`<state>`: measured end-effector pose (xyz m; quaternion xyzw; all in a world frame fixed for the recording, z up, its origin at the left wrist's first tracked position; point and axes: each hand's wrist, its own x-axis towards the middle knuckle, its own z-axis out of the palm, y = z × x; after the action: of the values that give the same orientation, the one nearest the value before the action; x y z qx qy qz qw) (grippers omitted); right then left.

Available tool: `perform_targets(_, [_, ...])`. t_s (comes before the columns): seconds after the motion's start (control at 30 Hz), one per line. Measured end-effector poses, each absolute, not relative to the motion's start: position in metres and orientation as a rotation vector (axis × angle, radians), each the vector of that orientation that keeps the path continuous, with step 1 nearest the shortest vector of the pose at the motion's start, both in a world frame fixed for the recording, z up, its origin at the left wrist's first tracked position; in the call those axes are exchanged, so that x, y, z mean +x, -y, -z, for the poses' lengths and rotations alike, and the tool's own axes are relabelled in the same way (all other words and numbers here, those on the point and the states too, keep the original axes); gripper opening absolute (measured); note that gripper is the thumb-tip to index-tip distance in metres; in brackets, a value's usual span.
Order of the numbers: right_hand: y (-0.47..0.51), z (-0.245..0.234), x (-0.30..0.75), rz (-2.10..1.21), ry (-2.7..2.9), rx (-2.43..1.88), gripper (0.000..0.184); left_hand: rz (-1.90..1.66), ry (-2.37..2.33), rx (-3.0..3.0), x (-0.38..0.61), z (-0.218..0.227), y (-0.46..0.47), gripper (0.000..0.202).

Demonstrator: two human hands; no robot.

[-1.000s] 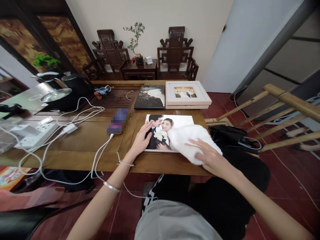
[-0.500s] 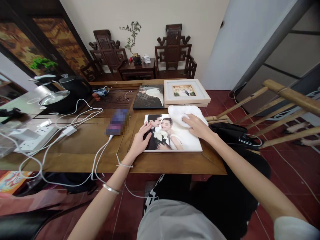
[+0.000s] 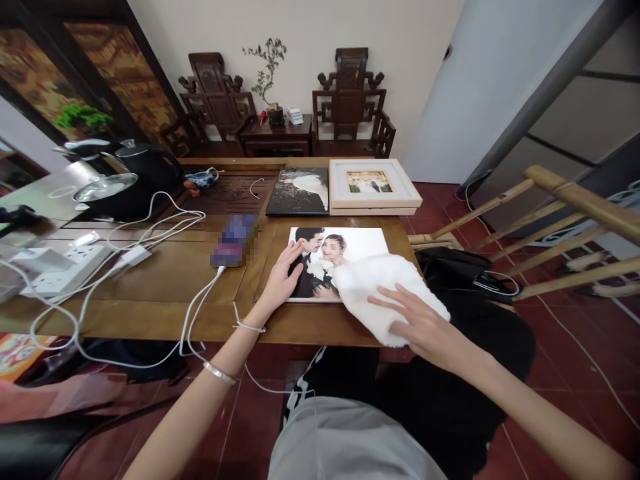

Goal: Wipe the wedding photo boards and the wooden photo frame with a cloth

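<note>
A large wedding photo print (image 3: 325,250) lies flat near the front edge of the wooden table (image 3: 165,280). My left hand (image 3: 284,277) rests open on the print's left edge, fingers spread flat. My right hand (image 3: 417,320) lies flat on a white fluffy cloth (image 3: 380,290), fingers stretched out. The cloth covers the print's lower right part and hangs over the table's front edge.
A dark photo album (image 3: 299,191) and a white framed photo (image 3: 373,187) lie behind the print. A phone (image 3: 234,240) on a white cable, a power strip (image 3: 65,263), pots (image 3: 107,193) and tangled cables fill the left. A black bag (image 3: 460,267) and bamboo chair (image 3: 550,227) stand to the right.
My right hand has drawn the cloth from the print's far right corner back down to its near right corner. The left hand stays on the print's left edge.
</note>
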<state>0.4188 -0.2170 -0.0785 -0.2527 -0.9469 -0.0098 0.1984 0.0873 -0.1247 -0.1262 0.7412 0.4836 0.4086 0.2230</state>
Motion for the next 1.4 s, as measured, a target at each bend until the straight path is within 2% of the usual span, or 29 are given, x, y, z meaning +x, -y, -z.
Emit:
perform_targets(0.2, [0.146, 0.084, 0.414, 0.051, 2.636, -0.858, 0.05, -1.091, -1.365, 2.114, 0.084, 0.132, 0.123, 0.046])
perform_targets(0.47, [0.059, 0.078, 0.401, 0.076, 2.586, -1.071, 0.053, -1.075, -1.368, 2.185, 0.082, 0.138, 0.12, 0.048])
perform_targets(0.6, [0.084, 0.088, 0.401, 0.124, 2.586, -1.035, 0.057, -1.061, -1.365, 2.206, 0.081, 0.139, 0.12, 0.05])
perform_targets(0.77, [0.168, 0.091, 0.412, 0.145, 2.609, -0.898, 0.052, -1.038, -1.377, 2.198, 0.082, 0.138, 0.12, 0.051])
perform_targets(1.0, [0.233, 0.075, 0.418, 0.002, 2.649, -0.781, 0.047, -1.041, -1.384, 2.181, 0.084, 0.139, 0.12, 0.052])
perform_targets(1.2, [0.165, 0.076, 0.408, 0.028, 2.661, -0.875, 0.055, -1.046, -1.368, 2.216, 0.081, 0.14, 0.118, 0.052])
perform_targets(1.4, [0.07, 0.07, 0.396, 0.07, 2.656, -1.066, 0.053, -1.088, -1.381, 2.192, 0.082, 0.143, 0.114, 0.049])
